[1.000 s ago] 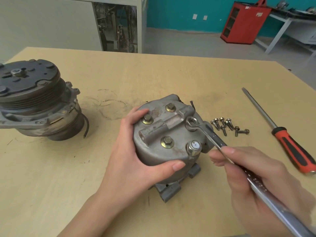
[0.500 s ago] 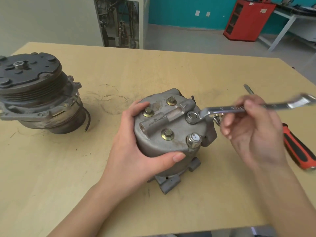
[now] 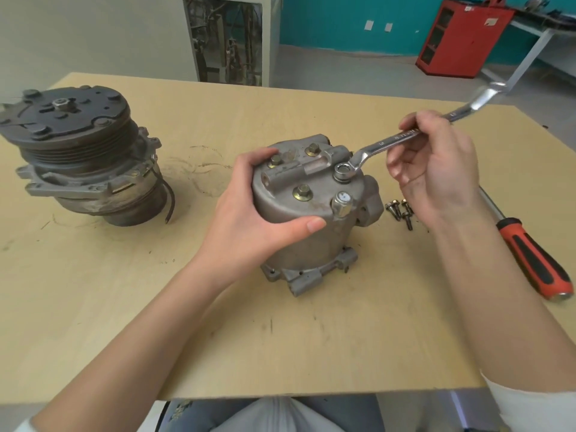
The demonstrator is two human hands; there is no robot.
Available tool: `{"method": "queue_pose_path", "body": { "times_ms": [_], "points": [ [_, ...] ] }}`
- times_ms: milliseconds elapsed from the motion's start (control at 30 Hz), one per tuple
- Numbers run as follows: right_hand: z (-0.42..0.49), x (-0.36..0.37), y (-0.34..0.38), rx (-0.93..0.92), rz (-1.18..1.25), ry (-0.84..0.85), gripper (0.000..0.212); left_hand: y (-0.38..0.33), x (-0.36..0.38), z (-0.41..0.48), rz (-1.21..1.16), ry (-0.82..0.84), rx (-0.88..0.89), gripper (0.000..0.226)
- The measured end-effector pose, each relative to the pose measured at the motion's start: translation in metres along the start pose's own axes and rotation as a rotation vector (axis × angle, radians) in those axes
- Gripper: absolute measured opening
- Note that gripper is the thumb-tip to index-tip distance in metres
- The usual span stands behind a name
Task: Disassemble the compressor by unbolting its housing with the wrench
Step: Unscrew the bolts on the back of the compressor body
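Pulley unit (image 3: 78, 151): at the left of the desk (image 3: 93, 322), well apart from the work; dark grooved metal, probably heavy.
Left hand (image 3: 246, 219): wrapped round the left flank of the housing, fingers (image 3: 299, 227) spread wide over the rim and thumb across the near edge, bracing it.
Compressor housing (image 3: 314, 241): upright at mid desk. Cast metal, rigid, judged heavy enough to sit firm yet liable to twist under torque. Smooth round wall looks slippery, so best held low round the body or by the lugged foot at the near base.
Housing bolts (image 3: 301, 192): three brass-washered heads bare on the top face; a fourth under the ring end.
Wrench (image 3: 402, 137): ring end seated on the right-hand top bolt, shank rising toward the far right. Stiff polished steel, best gripped well out along the shank for leverage.
Right hand (image 3: 436, 169): fingers (image 3: 417, 120) curled over the mid shank, holding it.
Loose bolts (image 3: 400, 210): on the desk just right of the housing, partly behind the right hand.
Screwdriver (image 3: 536, 260): at the right, lying flat, untouched.
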State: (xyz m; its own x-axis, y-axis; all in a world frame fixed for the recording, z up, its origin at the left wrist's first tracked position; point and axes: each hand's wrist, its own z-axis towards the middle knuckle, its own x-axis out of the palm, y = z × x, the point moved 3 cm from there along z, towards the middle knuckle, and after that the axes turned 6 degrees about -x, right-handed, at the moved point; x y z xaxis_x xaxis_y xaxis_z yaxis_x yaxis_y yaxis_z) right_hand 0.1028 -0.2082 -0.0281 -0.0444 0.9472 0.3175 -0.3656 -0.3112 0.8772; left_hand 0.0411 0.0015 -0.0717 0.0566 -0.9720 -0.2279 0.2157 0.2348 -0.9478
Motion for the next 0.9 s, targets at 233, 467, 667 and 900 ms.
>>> {"method": "queue_pose_path", "body": {
  "times_ms": [233, 467, 667, 900],
  "points": [
    [-0.028, -0.002, 0.01, -0.138, 0.105, -0.065, 0.027, 0.001, 0.001, 0.001, -0.005, 0.003, 0.007, 0.08],
    [-0.05, 0.01, 0.026, -0.459, -0.271, -0.072, 0.02, 0.003, 0.002, 0.0, -0.017, 0.007, 0.011, 0.08],
    [-0.084, 0.023, 0.028, -0.75, -0.731, 0.002, 0.018, 0.003, 0.002, 0.0, -0.018, 0.01, 0.003, 0.081],
    [-0.11, 0.012, 0.006, -0.701, -0.743, 0.067, 0.01, 0.002, 0.003, 0.0, -0.025, 0.014, 0.019, 0.08]
  ]
}}
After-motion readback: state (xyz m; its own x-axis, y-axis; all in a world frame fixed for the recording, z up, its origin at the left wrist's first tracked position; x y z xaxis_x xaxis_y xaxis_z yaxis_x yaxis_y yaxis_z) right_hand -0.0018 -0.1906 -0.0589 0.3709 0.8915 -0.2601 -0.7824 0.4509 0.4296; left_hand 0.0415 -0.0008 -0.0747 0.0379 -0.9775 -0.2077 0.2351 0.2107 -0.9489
